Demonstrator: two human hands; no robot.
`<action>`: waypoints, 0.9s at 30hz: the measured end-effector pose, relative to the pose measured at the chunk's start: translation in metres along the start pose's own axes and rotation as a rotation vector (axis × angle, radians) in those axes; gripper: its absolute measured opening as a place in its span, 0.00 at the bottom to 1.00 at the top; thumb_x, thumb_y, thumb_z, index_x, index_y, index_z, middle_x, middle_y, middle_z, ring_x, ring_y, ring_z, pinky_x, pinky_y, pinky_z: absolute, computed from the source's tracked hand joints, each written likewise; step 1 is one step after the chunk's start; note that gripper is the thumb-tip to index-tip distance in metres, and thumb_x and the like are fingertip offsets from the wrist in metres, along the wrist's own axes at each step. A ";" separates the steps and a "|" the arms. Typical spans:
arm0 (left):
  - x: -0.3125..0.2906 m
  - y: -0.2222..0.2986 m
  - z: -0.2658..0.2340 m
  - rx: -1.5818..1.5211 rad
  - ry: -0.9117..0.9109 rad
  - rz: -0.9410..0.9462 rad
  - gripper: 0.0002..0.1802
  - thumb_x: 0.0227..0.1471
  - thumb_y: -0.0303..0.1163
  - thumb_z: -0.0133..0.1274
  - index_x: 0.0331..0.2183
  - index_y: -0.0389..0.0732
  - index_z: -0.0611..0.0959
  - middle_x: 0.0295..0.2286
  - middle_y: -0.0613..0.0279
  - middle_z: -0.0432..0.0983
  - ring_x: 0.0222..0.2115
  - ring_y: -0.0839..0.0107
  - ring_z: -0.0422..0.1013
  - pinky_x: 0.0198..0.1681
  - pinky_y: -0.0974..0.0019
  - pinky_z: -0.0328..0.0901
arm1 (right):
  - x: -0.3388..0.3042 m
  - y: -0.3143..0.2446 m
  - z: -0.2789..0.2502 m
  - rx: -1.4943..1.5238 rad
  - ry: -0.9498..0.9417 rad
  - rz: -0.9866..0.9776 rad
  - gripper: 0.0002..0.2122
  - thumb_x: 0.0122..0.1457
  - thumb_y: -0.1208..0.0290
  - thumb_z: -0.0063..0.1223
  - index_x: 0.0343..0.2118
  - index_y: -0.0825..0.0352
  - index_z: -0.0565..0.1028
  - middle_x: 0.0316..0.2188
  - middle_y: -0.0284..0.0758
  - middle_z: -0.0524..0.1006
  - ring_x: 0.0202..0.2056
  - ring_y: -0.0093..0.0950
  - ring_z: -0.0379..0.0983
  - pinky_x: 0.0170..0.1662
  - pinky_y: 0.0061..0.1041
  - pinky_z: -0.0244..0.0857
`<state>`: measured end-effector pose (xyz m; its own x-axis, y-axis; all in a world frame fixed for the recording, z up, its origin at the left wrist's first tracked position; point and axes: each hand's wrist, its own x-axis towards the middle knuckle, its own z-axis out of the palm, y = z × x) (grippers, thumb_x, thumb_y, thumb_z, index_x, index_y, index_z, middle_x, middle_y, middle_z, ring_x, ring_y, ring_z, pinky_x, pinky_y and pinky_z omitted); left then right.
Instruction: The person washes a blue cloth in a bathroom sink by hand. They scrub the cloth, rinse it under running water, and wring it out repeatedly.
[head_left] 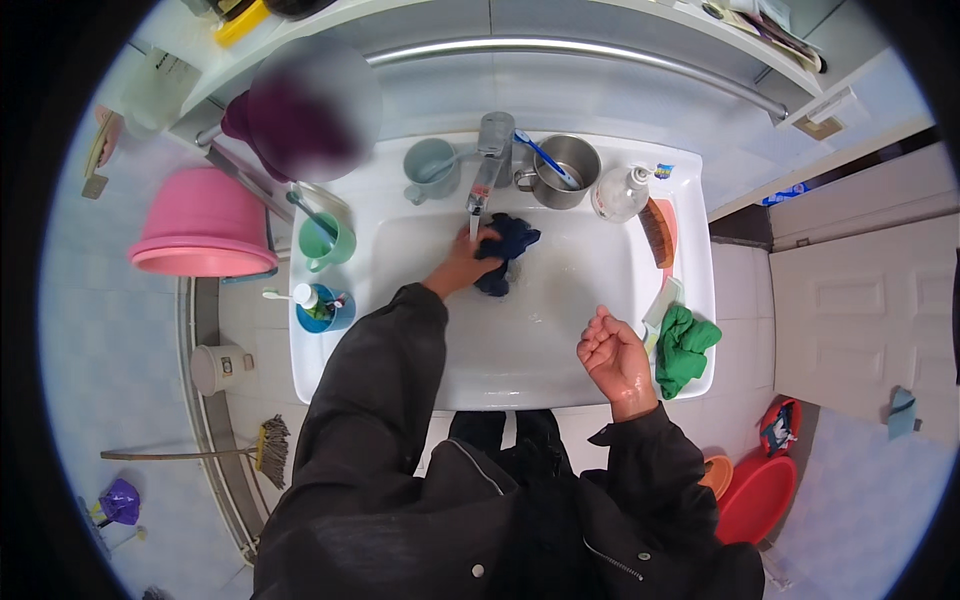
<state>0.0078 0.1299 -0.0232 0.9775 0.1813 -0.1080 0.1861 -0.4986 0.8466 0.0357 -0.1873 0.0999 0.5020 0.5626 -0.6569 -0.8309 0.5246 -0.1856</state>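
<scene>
In the white sink (580, 350), a bunched dark blue cloth (512, 240) lies below the faucet (482, 180). My left hand (466, 264) reaches in under the spout and grips the cloth's left side; some of its fingers are hidden. Over the sink's right part, my right hand (615, 362) is turned palm up with its fingers curled in, wet at the wrist, and nothing shows in it. Close beside that hand, a crumpled green cloth (684, 352) rests on the right rim.
Along the back rim stand a grey cup (432, 170), a metal mug (565, 172) with a toothbrush and a pump bottle (621, 193). A brown comb (656, 235) lies at right. At left are a green cup (325, 240) and a blue cup (323, 308).
</scene>
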 end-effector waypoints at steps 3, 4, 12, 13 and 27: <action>-0.022 0.014 -0.025 0.589 -0.042 -0.313 0.36 0.37 0.42 0.67 0.50 0.51 0.72 0.60 0.43 0.46 0.60 0.41 0.46 0.60 0.52 0.52 | 0.002 0.001 0.002 -0.009 0.014 -0.006 0.07 0.59 0.73 0.47 0.40 0.65 0.73 0.29 0.31 0.76 0.31 0.26 0.71 0.36 0.24 0.66; -0.029 0.020 -0.020 0.398 0.090 -0.245 0.41 0.35 0.46 0.67 0.53 0.57 0.69 0.62 0.45 0.43 0.61 0.40 0.44 0.60 0.43 0.49 | 0.003 0.002 0.002 0.002 -0.018 0.010 0.08 0.59 0.74 0.47 0.40 0.65 0.73 0.29 0.31 0.76 0.31 0.26 0.71 0.36 0.24 0.66; -0.029 0.008 0.052 0.914 -0.095 -0.062 0.31 0.45 0.45 0.57 0.53 0.63 0.70 0.61 0.56 0.49 0.58 0.41 0.51 0.47 0.25 0.53 | 0.003 -0.001 -0.011 0.022 0.009 0.000 0.09 0.59 0.75 0.48 0.42 0.65 0.72 0.30 0.32 0.76 0.31 0.27 0.72 0.36 0.24 0.66; -0.024 0.002 0.054 0.954 -0.153 -0.125 0.29 0.47 0.43 0.56 0.53 0.62 0.71 0.60 0.58 0.51 0.57 0.42 0.54 0.46 0.27 0.55 | 0.002 -0.003 -0.015 0.033 0.005 0.004 0.09 0.59 0.75 0.48 0.42 0.65 0.72 0.30 0.32 0.76 0.31 0.27 0.72 0.36 0.24 0.66; 0.060 0.100 0.140 0.287 0.178 0.128 0.30 0.41 0.26 0.60 0.49 0.53 0.73 0.53 0.53 0.59 0.49 0.43 0.60 0.51 0.49 0.62 | -0.035 -0.039 -0.040 0.094 -0.005 -0.115 0.07 0.59 0.75 0.48 0.40 0.65 0.73 0.29 0.32 0.77 0.31 0.26 0.72 0.36 0.23 0.66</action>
<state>0.0985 -0.0274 -0.0176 0.9668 0.2339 0.1032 0.1082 -0.7399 0.6640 0.0409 -0.2534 0.1008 0.5937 0.4988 -0.6314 -0.7420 0.6430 -0.1897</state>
